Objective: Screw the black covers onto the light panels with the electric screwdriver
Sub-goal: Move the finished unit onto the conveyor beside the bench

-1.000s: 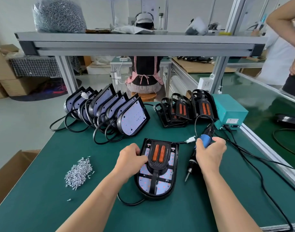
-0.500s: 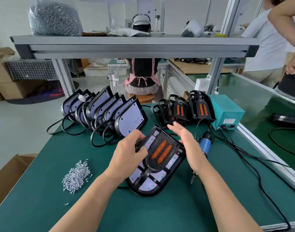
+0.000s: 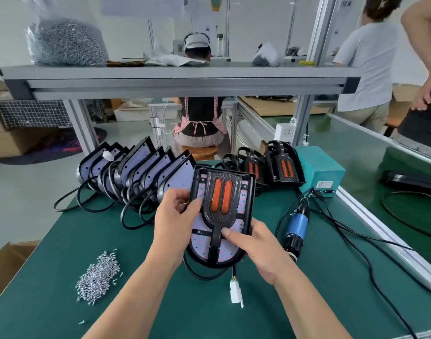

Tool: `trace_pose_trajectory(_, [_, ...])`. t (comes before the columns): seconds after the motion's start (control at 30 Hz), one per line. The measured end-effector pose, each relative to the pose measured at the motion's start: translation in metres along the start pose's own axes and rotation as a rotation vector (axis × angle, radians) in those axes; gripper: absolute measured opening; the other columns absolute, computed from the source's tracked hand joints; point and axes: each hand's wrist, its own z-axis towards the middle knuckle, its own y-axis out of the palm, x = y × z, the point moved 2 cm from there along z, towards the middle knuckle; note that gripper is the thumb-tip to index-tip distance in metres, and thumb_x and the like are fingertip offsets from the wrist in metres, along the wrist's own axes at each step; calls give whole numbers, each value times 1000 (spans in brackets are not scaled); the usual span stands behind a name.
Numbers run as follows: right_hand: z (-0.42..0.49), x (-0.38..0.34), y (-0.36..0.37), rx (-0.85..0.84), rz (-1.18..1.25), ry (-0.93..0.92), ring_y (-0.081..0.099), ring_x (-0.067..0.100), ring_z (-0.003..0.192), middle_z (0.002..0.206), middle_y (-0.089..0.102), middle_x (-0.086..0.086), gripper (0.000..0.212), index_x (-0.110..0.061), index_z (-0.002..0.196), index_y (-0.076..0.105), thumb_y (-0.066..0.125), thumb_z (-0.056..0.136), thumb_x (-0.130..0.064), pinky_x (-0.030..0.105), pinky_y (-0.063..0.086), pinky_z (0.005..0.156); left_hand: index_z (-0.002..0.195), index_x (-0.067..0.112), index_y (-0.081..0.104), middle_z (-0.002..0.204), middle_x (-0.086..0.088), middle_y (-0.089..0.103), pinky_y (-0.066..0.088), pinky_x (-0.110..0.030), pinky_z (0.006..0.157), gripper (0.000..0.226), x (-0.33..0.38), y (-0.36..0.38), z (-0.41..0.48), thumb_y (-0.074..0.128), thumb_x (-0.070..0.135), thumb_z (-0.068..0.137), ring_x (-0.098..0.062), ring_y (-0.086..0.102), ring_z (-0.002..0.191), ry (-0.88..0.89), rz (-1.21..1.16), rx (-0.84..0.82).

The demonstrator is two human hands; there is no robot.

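I hold a light panel [image 3: 204, 245] with a black cover [image 3: 220, 209] carrying two orange strips, lifted and tilted up above the green table [image 3: 63, 241]. My left hand [image 3: 175, 223] grips its left edge. My right hand [image 3: 261, 250] grips the lower right, thumb on the cover's stem. The panel's cable and white connector [image 3: 235, 293] hang down to the table. The blue electric screwdriver [image 3: 296, 228] lies on the table to the right, untouched. A pile of screws [image 3: 98, 277] lies at the left.
A row of uncovered panels [image 3: 141, 172] with looped black cables leans at the back left. Covered panels [image 3: 280, 167] stand at the back next to a teal power box [image 3: 318, 171]. Cords trail along the right edge. A cardboard box [image 3: 4, 263] stands left. People stand at the far right.
My right hand left the screwdriver on the table and took hold of the panel. Both hands lifted the panel off the table and turned it upright toward me.
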Motion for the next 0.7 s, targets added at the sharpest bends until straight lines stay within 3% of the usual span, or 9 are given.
trace_pose_trajectory(0.07, [-4,2,-6,67,53,42,69,39,111,117,75,14,26,-5,122,69,65,96,-4,51,53,91,95,25,64,82,13,72,50,-19,72,15,-4,0,-1,75,26,85,-2,66,77,-62,-84,-49])
trace_pose_trajectory(0.17, [-6,7,-17,157,61,66,69,31,94,111,76,15,24,-5,118,69,66,96,-11,38,41,68,103,24,65,101,5,74,52,-32,89,37,-18,1,-4,66,53,79,-12,69,96,-206,-193,-56])
trace_pose_trajectory(0.27, [-5,7,-31,267,71,61,65,24,84,105,77,14,21,-5,116,70,66,97,-13,30,41,64,107,21,63,111,2,72,46,-36,105,30,-37,4,-11,51,47,98,-12,67,108,-305,-162,-48])
trace_pose_trajectory(0.33, [-4,5,-43,324,76,42,58,19,71,94,75,8,19,-5,114,70,66,97,-15,24,40,54,103,22,64,107,1,73,45,-38,106,26,-52,8,-19,45,40,103,-13,66,108,-354,-83,-51])
trace_pose_trajectory(0.4, [-3,2,-55,378,125,30,57,17,70,93,74,6,20,-7,115,69,66,97,-15,26,39,55,95,30,66,98,7,74,47,-35,99,23,-64,11,-27,45,37,102,-9,65,103,-353,65,-80])
trace_pose_trajectory(0.53, [-3,-11,-84,508,236,-21,63,25,94,115,76,12,25,-7,122,68,65,98,-14,42,40,82,89,48,58,92,28,68,43,-23,70,17,-70,14,-37,46,42,99,8,57,82,-253,308,-149])
trace_pose_trajectory(0.6, [-5,-20,-102,569,271,-58,64,25,93,114,76,12,23,-8,120,69,65,98,-13,40,44,80,90,48,57,91,33,66,43,-24,66,15,-71,15,-39,48,42,100,8,56,79,-205,346,-151])
trace_pose_trajectory(0.7, [-11,-33,-134,670,280,-105,60,22,84,105,73,7,20,-12,118,68,65,98,-14,32,43,66,88,47,59,87,29,68,45,-19,65,15,-73,14,-39,51,39,99,4,58,78,-170,349,-141])
